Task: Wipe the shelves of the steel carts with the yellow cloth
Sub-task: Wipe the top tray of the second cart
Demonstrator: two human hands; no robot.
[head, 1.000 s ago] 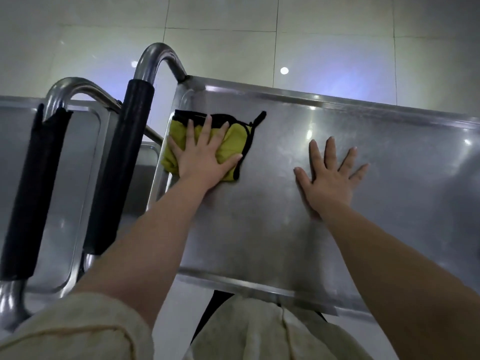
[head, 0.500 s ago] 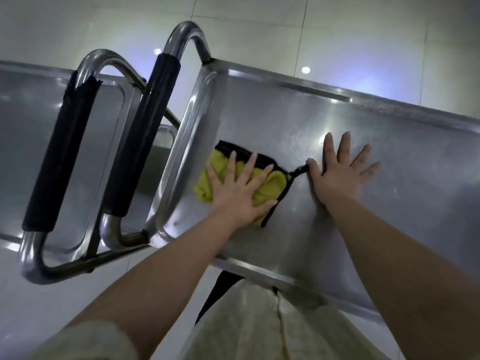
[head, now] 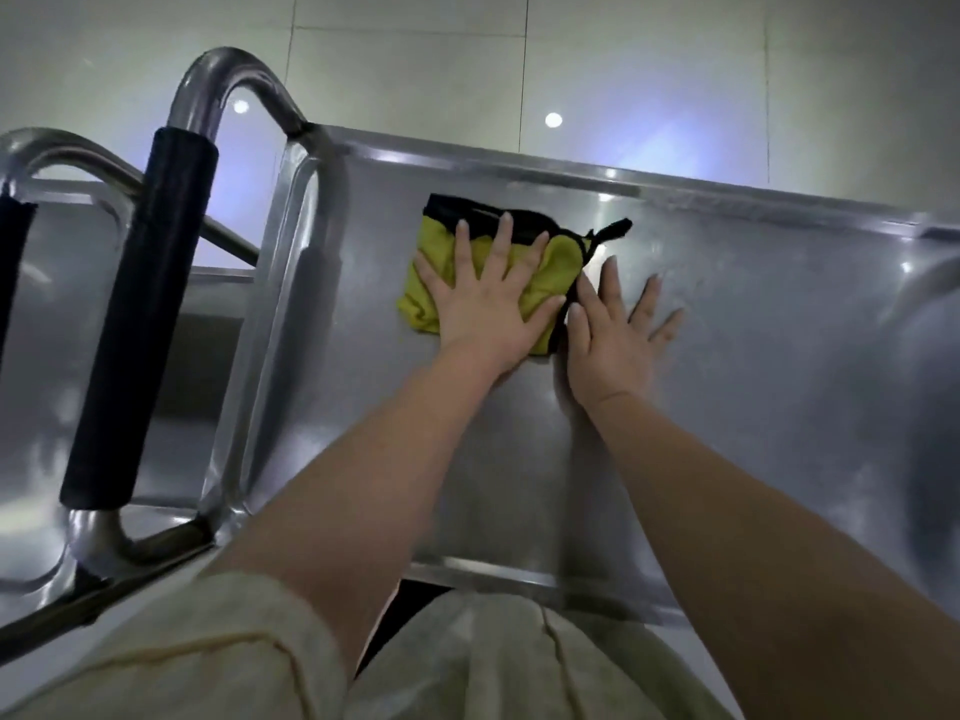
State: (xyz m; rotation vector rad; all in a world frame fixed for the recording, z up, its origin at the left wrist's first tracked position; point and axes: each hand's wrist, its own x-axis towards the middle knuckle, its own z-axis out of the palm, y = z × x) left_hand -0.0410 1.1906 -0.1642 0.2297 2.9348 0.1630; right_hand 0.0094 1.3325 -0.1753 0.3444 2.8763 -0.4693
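On the steel cart's top shelf (head: pixel 753 330), the right hand (head: pixel 613 335) lies flat on bare metal, fingers spread, just beside the left hand (head: pixel 483 309). The left hand presses open-palmed on the black-trimmed yellow cloth (head: pixel 561 262), which lies bunched toward the shelf's far rim. To their left stands a black-padded handle (head: pixel 140 314), and beyond are pale floor tiles (head: pixel 415 70).

The left hand (head: pixel 488 314) swept the yellow cloth (head: pixel 563 259) from the far left corner of the shelf (head: pixel 779 366) toward its near edge, then back out, right beside the right hand (head: pixel 613 350).

Institutional utility space; steel carts (head: pixel 779 387), tiled floor (head: pixel 649 59)
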